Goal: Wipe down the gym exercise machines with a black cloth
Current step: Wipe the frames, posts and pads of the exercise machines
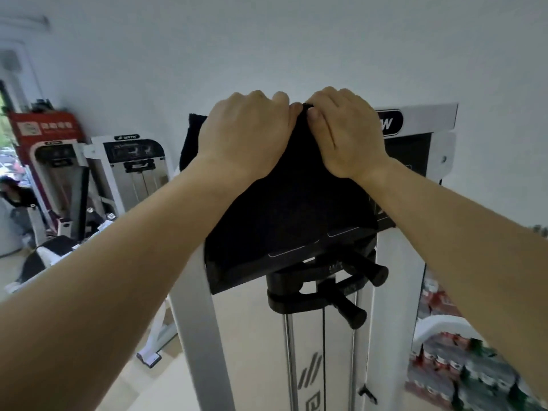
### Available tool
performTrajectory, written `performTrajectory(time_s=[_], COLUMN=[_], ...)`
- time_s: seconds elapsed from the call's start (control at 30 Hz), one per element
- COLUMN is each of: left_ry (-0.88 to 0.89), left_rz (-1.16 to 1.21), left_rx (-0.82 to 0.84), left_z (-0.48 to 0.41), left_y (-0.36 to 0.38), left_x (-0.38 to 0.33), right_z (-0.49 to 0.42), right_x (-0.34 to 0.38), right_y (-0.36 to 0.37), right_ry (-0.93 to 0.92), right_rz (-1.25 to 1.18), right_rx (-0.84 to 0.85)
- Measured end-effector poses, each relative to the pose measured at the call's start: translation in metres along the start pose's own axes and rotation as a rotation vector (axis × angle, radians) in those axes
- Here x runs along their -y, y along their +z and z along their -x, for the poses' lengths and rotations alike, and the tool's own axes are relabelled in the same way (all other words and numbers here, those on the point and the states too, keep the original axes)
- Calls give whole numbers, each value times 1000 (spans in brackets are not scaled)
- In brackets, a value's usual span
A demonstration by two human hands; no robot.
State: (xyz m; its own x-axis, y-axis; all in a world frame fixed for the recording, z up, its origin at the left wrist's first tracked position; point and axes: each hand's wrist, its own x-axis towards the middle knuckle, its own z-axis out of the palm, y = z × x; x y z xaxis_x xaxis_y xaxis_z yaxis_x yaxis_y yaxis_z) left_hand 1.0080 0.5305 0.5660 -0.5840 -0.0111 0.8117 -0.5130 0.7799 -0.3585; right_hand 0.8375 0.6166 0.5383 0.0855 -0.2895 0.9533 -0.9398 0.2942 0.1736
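Black cloth (290,188) hangs draped over the machine's top bar (421,118); left hand (246,137) and right hand (347,134) clamp it there with curled fingers, probably to press it flat for wiping.

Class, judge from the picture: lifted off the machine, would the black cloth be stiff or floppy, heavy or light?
Probably floppy: the cloth drapes over the machine and hangs down its face. Likely light, being thin where it bunches between the left hand and right hand. Its matte nap probably resists sliding.
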Motion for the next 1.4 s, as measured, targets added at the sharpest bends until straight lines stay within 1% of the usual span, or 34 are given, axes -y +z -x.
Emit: performTrajectory(time_s=[0.07, 0.17, 0.3, 0.4, 0.5, 0.57, 0.67, 0.73, 0.83, 1.03, 1.17, 1.27, 1.4], left_ry=[20, 4, -36, -25, -40, -31, 27, 48, 76, 123, 193, 204, 223], left_rz=[-16, 2, 103, 144, 87, 6, -161, -205, -220, -225, -245, -223, -189], left_rx=[-4, -28, -116, -145, -140, -123, -116, -92, -53, -34, -15, 44, 76], left_z=[-2, 13, 50, 53, 42, 31, 10, -7, -31, -76, -111, -137, -164], left_y=[-1, 0, 3, 3, 6, 9, 7, 5, 10, 36, 54, 72, 85], left_x=[-4, 8, 35, 34, 26, 22, 4, -13, -43, -104, -149, -183, -218], right_z=[0, -4, -15, -14, -13, -11, -5, -1, 5, 19, 28, 37, 44], right_x=[-1, 24, 70, 69, 55, 40, 8, -13, -48, -125, -180, -219, -259], right_y=[-1, -2, 3, 4, 4, 4, 3, 1, -1, -4, -6, -11, -15], right_ry=[29, 68, 13, -20, -48, -44, -25, -17, -13, 14, 76, 116, 159], right_rz=[11, 76, 49, 37, 37, 56, 67, 52, 23, 14, 47, 37, 4], right_rx=[-8, -15, -29, -41, -47, -39, -38, -39, -38, -22, 23, 49, 49])
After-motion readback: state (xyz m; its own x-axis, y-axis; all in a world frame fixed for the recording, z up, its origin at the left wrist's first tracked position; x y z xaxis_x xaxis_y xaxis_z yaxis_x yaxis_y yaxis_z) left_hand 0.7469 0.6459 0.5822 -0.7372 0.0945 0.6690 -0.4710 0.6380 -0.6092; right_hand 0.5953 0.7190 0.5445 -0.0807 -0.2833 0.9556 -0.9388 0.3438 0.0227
